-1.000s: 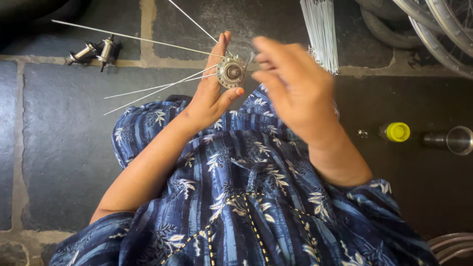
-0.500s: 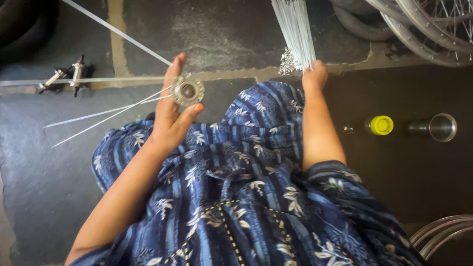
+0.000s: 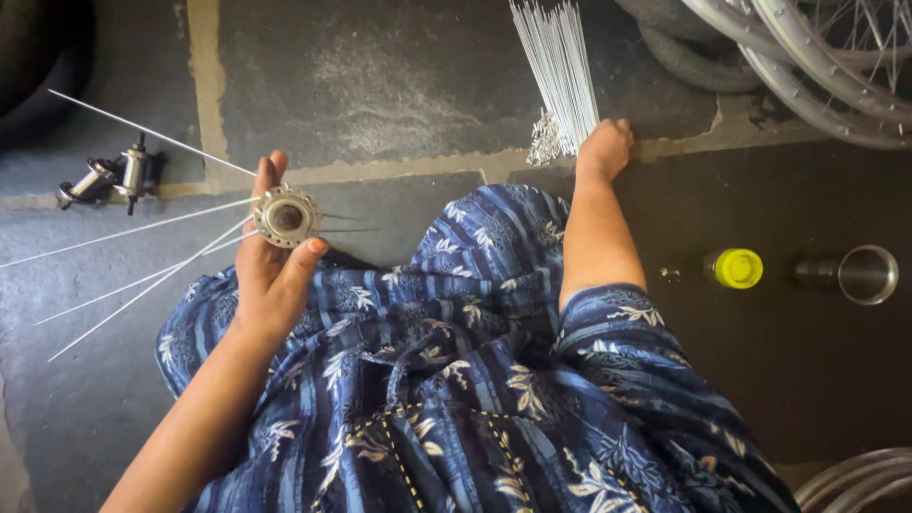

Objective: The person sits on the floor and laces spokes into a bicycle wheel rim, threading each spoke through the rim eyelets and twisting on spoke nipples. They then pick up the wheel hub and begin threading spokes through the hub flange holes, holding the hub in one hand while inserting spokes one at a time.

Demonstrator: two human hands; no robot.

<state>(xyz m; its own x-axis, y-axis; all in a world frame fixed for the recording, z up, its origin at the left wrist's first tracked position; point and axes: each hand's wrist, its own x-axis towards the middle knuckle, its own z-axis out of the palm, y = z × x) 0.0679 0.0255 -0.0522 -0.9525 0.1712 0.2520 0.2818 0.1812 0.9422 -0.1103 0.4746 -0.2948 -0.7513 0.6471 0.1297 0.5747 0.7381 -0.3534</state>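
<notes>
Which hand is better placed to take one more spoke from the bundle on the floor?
The right hand: it already rests at the spoke bundle. The left hand is occupied holding the hub.

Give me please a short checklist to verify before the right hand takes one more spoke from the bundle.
1. Left hand holds the hub firmly: ok.
2. Spokes already in the hub fan out leftward, not crossing the lap: ok.
3. Right hand reaches the spoke bundle: ok.
4. Only one spoke between the fingers: cannot tell.
5. Free hole on the hub flange: cannot tell.
</notes>
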